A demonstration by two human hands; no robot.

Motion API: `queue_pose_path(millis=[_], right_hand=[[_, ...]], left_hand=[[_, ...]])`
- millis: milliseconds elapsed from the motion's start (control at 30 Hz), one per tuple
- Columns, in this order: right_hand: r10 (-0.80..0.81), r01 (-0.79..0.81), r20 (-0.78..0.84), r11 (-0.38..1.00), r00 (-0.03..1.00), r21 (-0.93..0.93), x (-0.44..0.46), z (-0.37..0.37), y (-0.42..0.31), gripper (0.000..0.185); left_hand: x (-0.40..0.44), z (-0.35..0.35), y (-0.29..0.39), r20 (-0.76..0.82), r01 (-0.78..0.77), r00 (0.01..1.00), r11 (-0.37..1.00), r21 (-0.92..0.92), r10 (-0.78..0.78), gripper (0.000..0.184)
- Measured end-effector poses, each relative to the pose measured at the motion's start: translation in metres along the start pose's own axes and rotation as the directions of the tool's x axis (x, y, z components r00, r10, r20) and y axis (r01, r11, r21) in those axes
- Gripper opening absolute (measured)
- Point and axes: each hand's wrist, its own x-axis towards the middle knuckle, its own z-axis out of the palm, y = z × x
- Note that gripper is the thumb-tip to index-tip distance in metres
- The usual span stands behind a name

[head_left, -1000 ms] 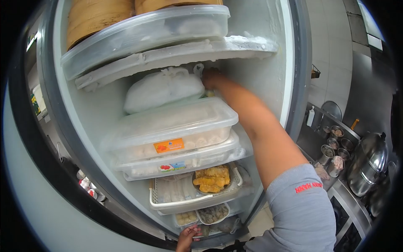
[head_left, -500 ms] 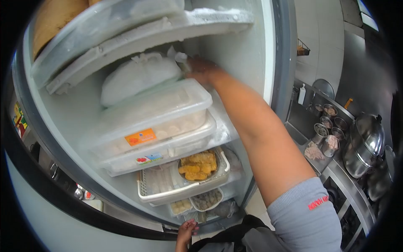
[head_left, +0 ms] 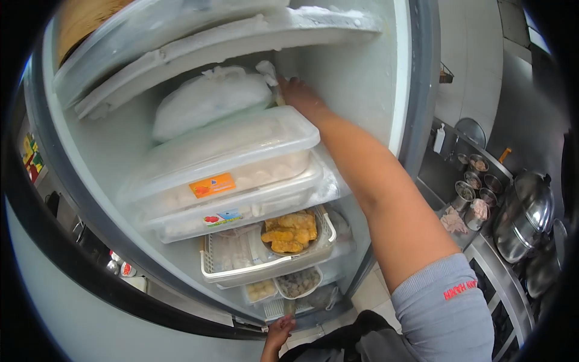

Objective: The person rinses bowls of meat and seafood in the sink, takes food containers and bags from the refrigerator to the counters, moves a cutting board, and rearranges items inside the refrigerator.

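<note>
My right hand (head_left: 301,98) reaches deep into an upright freezer, beside the back right end of a lidded clear box (head_left: 241,142). A knotted white plastic bag (head_left: 211,99) lies on the boxes to its left, and a twisted white plastic end (head_left: 266,71) sits close to my fingers. The fingertips are partly hidden there, so I cannot tell whether they grip anything. Low in the view, my left hand (head_left: 279,332) is near the freezer door's edge, fingers loosely bent, with nothing visible in it.
Below the stacked boxes, a white basket (head_left: 271,274) carries a bowl of yellow-orange food pieces (head_left: 291,234). A frosted shelf (head_left: 241,51) hangs above. On the right, a steel counter has several metal cups (head_left: 463,192) and a large lidded pot (head_left: 526,208).
The freezer contents have shifted slightly right in view as the camera moved. My right hand stays beside the bag, its fingers now a little clearer. My left hand remains low by the door.
</note>
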Motion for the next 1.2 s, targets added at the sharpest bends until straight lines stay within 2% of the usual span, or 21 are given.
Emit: queue_pose_path(millis=[67,167,267,300,367,400,467,500,567,600,700,733,800,900,1033,1100,1133,1200], right_hand=[[-0.021,0.016,-0.081,0.998,0.996,-0.063,0.014,-0.009,-0.003,0.068],[-0.227,0.213,-0.210,0.973,0.951,-0.089,-0.001,-0.048,-0.020,0.060],[-0.313,0.300,-0.120,0.947,0.942,-0.113,0.002,-0.084,-0.014,0.076],[-0.303,0.296,-0.022,0.942,0.953,-0.157,-0.002,-0.096,-0.017,0.076],[-0.268,0.303,0.166,0.921,0.949,-0.244,-0.010,-0.119,-0.028,0.075],[-0.231,0.275,0.197,0.931,0.953,-0.240,-0.021,-0.133,-0.034,0.077],[-0.159,0.222,0.265,0.948,0.951,-0.229,-0.047,-0.149,-0.045,0.081],[-0.170,0.229,0.301,0.958,0.938,-0.174,-0.053,-0.151,-0.041,0.087],[-0.144,0.200,0.299,0.966,0.943,-0.166,-0.059,-0.134,-0.029,0.082],[-0.126,0.180,0.295,0.970,0.947,-0.163,-0.061,-0.124,-0.020,0.079],[-0.160,0.165,0.055,0.981,0.986,-0.106,-0.066,-0.095,-0.022,0.061],[-0.166,0.173,0.063,0.979,0.984,-0.110,-0.065,-0.093,-0.021,0.056],[-0.187,0.194,0.068,0.975,0.980,-0.110,-0.056,-0.093,-0.019,0.048],[-0.223,0.239,0.102,0.952,0.970,-0.191,-0.048,-0.092,-0.020,0.045],[-0.146,0.163,0.103,0.971,0.984,-0.176,-0.053,-0.091,-0.022,0.049],[-0.053,0.070,0.109,0.984,0.993,-0.161,-0.057,-0.083,-0.022,0.053],[-0.060,0.063,0.036,0.994,0.998,-0.091,-0.063,-0.075,-0.019,0.056],[-0.059,0.065,-0.119,0.997,0.991,0.045,-0.070,-0.063,-0.010,0.063]], left_hand=[[0.004,-0.003,-0.012,-0.018,0.006,1.000,1.000,0.006,-0.005,0.050],[-0.006,-0.007,-0.024,-0.059,0.060,0.996,0.998,-0.006,-0.060,0.051],[-0.005,-0.016,-0.027,-0.064,0.100,0.993,0.993,0.064,-0.096,0.052],[0.004,-0.020,-0.041,-0.079,0.032,0.996,0.999,0.014,-0.031,0.053],[0.015,-0.023,-0.049,-0.111,0.024,0.994,0.999,0.043,-0.019,0.052],[0.023,-0.024,-0.050,-0.128,0.014,0.992,0.998,0.058,-0.006,0.052],[0.041,-0.026,-0.052,-0.138,-0.078,0.985,0.975,0.207,0.108,0.051],[0.045,-0.024,-0.050,-0.112,-0.108,0.985,0.980,0.169,0.128,0.053],[0.045,-0.019,-0.036,-0.086,-0.093,0.990,0.976,0.194,0.112,0.053],[0.045,-0.015,-0.027,-0.071,-0.089,0.992,0.973,0.211,0.106,0.053],[0.045,-0.004,-0.022,0.006,-0.141,0.990,0.969,0.201,0.143,0.051],[0.045,-0.001,-0.024,0.027,-0.143,0.990,0.973,0.183,0.140,0.050],[0.039,0.004,-0.025,0.043,-0.131,0.991,0.950,0.284,0.124,0.052],[0.030,0.012,-0.031,0.037,-0.099,0.995,0.917,0.387,0.092,0.054],[0.025,0.007,-0.046,0.061,-0.066,0.997,0.830,0.554,0.039,0.055],[0.029,0.003,-0.056,0.106,-0.127,0.990,0.909,0.398,0.092,0.052],[0.025,0.005,-0.058,0.124,-0.151,0.985,0.939,0.310,0.117,0.050],[-0.044,0.036,0.054,0.116,-0.326,0.945,0.917,0.231,0.306,0.047]])
